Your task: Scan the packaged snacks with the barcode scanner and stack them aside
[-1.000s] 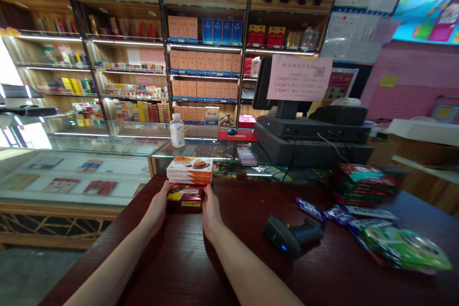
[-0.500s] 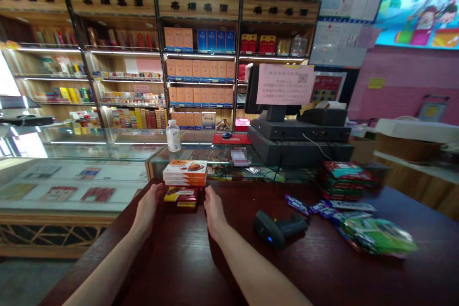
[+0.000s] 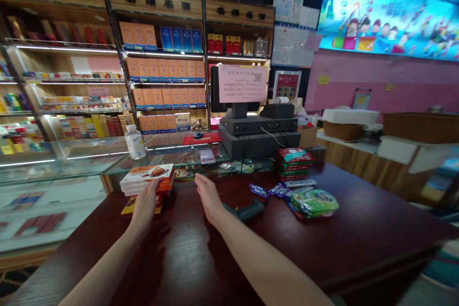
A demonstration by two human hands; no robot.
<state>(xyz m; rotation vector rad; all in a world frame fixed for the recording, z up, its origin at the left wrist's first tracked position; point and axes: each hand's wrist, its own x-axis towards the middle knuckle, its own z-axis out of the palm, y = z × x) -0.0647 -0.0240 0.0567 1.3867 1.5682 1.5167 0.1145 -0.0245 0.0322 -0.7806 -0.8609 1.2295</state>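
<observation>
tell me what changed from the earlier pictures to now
The left hand and right hand let go of the stacked boxes and moved right relative to them. The view also turned right. The boxes, bottle and scanner seem to have stayed put.

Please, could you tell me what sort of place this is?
Probably a shop checkout: there is a till, a handheld scanner, and shelves lined with boxed goods.

Appears to be a shop, with boxes (image 3: 168, 71) on lit shelves (image 3: 163, 53), a till (image 3: 240, 126), a glass showcase (image 3: 79, 201) and a scanner (image 3: 250, 210) near packets (image 3: 311, 202) on a counter (image 3: 186, 253).
</observation>
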